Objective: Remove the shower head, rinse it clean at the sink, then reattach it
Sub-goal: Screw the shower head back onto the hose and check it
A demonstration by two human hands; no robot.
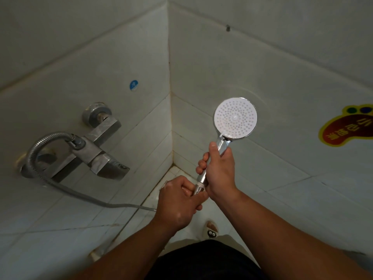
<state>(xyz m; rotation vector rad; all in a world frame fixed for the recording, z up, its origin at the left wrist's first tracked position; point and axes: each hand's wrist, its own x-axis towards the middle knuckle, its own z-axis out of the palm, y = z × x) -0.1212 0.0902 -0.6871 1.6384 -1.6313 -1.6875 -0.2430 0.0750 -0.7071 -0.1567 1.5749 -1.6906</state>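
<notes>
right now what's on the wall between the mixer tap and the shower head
In the head view, only bare white tile and the room corner's grout seam lie between the mixer tap and the shower head; the blue round sticker sits higher.

A round blue-and-white sticker [133, 85] sits on the white tiled wall above the square chrome mixer tap [96, 146]; it carries one white character, too small to read. Far to the right of the tap, on the other wall, a red foot-shaped sticker with a yellow border [347, 127] bears yellow Chinese characters, seen upside down; "小心" can be made out, the rest is unclear and cut by the frame edge.
</notes>
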